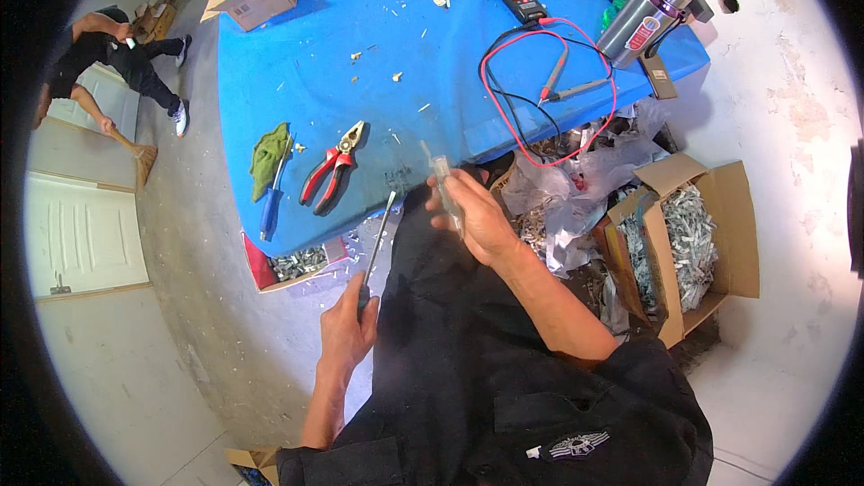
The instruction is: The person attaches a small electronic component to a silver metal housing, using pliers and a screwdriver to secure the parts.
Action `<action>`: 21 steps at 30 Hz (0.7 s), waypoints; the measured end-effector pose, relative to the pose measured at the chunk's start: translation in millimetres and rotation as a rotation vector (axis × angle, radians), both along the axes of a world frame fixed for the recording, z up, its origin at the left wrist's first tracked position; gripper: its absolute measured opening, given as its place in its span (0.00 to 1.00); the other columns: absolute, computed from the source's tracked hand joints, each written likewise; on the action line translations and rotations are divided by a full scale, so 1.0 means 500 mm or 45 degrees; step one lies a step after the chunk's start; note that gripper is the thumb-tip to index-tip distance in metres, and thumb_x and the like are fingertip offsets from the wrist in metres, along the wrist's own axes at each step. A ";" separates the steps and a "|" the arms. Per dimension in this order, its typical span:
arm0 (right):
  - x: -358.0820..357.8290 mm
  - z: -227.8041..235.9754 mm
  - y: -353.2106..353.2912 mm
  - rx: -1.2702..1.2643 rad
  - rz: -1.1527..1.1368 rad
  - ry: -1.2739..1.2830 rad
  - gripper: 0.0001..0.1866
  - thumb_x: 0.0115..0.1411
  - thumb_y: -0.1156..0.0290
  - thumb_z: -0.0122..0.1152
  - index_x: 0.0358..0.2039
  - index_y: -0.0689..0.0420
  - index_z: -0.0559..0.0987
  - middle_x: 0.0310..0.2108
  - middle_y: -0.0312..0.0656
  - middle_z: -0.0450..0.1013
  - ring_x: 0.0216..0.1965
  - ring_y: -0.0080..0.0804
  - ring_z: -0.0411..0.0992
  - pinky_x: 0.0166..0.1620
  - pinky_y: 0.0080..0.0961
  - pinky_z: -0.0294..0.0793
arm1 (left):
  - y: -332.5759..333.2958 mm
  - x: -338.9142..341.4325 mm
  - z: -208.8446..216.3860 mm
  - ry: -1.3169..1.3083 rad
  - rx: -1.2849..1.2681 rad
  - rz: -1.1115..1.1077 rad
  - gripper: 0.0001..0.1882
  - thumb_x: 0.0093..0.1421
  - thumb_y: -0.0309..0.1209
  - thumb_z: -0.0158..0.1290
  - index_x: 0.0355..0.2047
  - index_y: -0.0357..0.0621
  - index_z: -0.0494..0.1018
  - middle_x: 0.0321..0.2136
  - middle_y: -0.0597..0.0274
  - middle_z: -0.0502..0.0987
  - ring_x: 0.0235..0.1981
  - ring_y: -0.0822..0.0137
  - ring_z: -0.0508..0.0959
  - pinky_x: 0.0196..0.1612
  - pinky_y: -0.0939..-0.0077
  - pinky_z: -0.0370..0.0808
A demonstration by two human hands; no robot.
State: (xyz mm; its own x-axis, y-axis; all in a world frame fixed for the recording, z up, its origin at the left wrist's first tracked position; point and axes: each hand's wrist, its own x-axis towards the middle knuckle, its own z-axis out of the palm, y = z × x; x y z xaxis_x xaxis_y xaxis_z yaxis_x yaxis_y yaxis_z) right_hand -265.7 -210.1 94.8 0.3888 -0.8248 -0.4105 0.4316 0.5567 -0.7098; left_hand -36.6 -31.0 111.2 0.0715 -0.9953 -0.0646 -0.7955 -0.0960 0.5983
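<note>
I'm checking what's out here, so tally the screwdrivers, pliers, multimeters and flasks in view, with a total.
Screwdrivers: 2 (one in the left hand, one on the blue table)
Pliers: 1
Multimeter: 1
Flask: 1
Total: 5

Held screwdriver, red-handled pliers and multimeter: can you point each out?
Held screwdriver [379, 239]: head view, on its metal shaft.
Red-handled pliers [340, 160]: head view, on the grips near the pivot.
Multimeter [521, 3]: head view, on its front face.
</note>
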 end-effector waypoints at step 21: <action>0.039 -0.035 0.043 -0.046 -0.433 -0.140 0.12 0.66 0.76 0.65 0.47 0.63 0.74 0.46 0.45 0.76 0.44 0.32 0.79 0.50 0.32 0.84 | 0.024 -0.070 0.035 0.080 -0.002 0.021 0.22 0.64 0.30 0.61 0.57 0.39 0.74 0.31 0.38 0.83 0.29 0.41 0.85 0.30 0.54 0.80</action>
